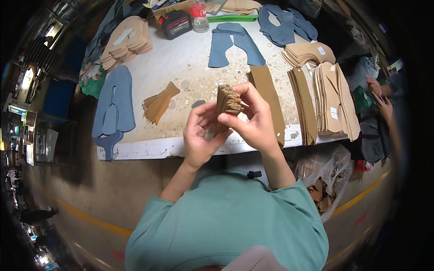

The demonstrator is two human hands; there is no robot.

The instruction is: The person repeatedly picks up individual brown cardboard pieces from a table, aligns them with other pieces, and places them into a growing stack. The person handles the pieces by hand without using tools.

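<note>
Between my hands, above the table's front part, is a thick bundle of small brown leather-like pieces (227, 100), its layered edges facing up. My right hand (255, 119) grips it from the right, with the thumb on the near side and the fingers over the far side. The fingers of my left hand (200, 135) curl around its lower left part. On the table to the left lies a fanned, tied bundle of tan strips (160, 103). A small grey piece (198, 104) sits just beyond my left hand.
Blue-grey cut pieces lie at the left (121, 99) and far middle (233, 43) of the worn table (194, 74). Stacks of beige pieces (334, 99) and long brown strips (266, 97) are on the right. A bottle (199, 18) stands far back. Another person's hand (384, 106) is at right.
</note>
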